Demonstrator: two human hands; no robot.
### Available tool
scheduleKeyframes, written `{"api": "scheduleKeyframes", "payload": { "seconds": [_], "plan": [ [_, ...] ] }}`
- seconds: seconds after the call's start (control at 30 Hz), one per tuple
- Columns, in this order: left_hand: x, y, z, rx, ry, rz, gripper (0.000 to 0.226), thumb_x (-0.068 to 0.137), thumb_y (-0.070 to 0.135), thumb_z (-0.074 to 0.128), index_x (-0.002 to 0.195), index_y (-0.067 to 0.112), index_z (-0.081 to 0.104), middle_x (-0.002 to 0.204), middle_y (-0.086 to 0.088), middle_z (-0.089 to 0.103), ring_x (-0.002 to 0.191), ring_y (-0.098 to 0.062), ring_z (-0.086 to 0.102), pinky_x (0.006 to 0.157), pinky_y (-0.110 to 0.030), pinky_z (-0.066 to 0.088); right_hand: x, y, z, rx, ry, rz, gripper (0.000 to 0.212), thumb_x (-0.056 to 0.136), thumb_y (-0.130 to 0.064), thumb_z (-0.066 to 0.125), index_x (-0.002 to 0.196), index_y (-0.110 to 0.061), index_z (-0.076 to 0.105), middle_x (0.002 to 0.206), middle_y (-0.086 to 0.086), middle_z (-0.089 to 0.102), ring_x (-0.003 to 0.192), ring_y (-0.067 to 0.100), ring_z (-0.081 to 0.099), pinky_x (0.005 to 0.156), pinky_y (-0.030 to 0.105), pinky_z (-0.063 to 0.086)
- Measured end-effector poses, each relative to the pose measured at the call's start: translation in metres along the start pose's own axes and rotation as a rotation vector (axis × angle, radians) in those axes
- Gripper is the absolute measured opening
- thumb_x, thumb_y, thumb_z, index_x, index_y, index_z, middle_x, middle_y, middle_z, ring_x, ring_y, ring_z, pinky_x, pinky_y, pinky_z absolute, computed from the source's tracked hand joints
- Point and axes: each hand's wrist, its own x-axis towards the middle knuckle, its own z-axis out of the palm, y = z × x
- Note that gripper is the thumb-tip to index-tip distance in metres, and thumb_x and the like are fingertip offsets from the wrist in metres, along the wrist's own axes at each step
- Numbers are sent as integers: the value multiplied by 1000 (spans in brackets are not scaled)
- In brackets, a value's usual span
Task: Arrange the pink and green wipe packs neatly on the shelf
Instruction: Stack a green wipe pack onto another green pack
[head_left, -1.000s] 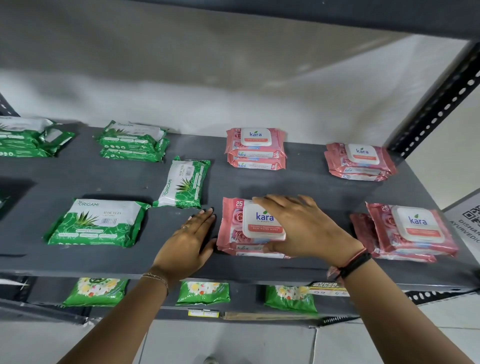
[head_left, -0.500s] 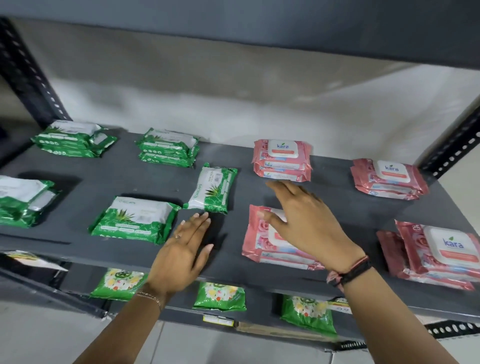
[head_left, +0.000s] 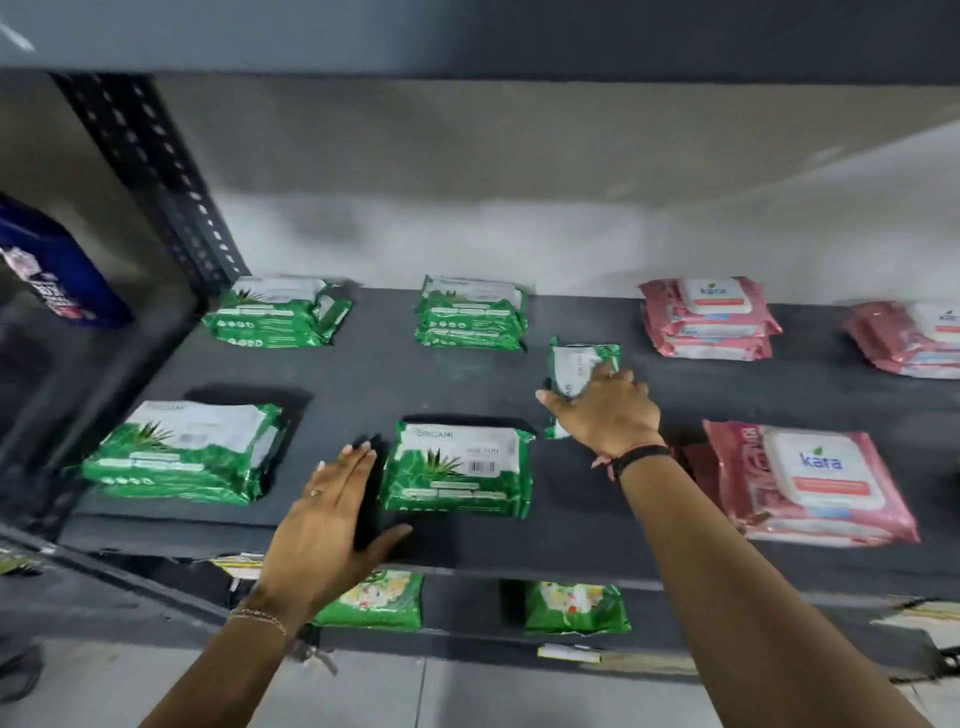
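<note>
On the dark grey shelf (head_left: 623, 540), green wipe packs lie at the back left (head_left: 275, 312), back middle (head_left: 470, 312), front left (head_left: 182, 452) and front middle (head_left: 457, 467). Pink packs are stacked at the back (head_left: 706, 317), far right (head_left: 914, 338) and front right (head_left: 810, 483). My right hand (head_left: 605, 413) grips a stray green pack (head_left: 579, 364) that lies lengthwise between the green and pink groups, covering its near half. My left hand (head_left: 332, 519) is flat and holds nothing, fingers beside the left edge of the front middle green pack.
A perforated metal upright (head_left: 150, 176) stands at the shelf's back left, with a blue package (head_left: 57, 270) beyond it. The shelf above hangs low overhead. Green flower-print packs (head_left: 374, 597) (head_left: 571, 605) lie on the lower shelf.
My right hand left the front pink pack and reached onto the stray green pack. My left hand slid left to the front middle green pack. The view swung left.
</note>
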Motion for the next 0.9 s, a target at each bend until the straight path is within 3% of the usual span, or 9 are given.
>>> {"api": "scheduleKeyframes", "payload": {
  "seconds": [0.17,0.33,0.47,0.63,0.73,0.9],
  "plan": [
    [9,-6,12,-76,-8,28,95,83,73,21,127,-8,43,134,-23,43,122,-33,38,103,-33,15,8,-9,13,-15,74,52,75,83,-43,56,136,-4,20,132,26,37,118,41,40,88,45,46],
    [9,-7,16,-100,23,40,92,85,70,22,127,-8,44,135,-22,43,120,-35,41,97,-47,27,-2,-4,-5,144,81,14,69,83,-31,56,137,-14,17,129,27,38,117,46,39,89,49,43],
    [9,-6,13,-120,15,40,92,85,70,21,126,-8,45,133,-21,45,119,-34,43,95,-48,26,-27,-7,-24,218,122,-307,70,77,-27,64,135,-19,24,125,21,43,113,43,44,94,47,42],
    [7,-5,12,-163,14,37,90,85,70,24,126,-7,45,131,-22,47,118,-34,45,95,-47,29,-44,-29,-21,130,-188,-751,73,76,-20,69,135,-23,27,131,9,43,115,20,40,100,35,38],
    [8,-6,12,-200,16,37,89,84,70,25,129,-4,43,133,-21,46,119,-33,43,95,-48,34,-43,-37,-6,22,-292,-831,68,78,-22,68,134,-24,28,139,6,40,122,21,38,100,31,32],
    [8,-7,13,-191,5,44,88,84,70,23,131,-2,42,133,-21,46,119,-34,43,94,-45,31,-40,-40,4,-4,-325,-872,59,77,-23,67,129,-26,37,139,2,40,125,23,37,107,43,33]
  ]
}}
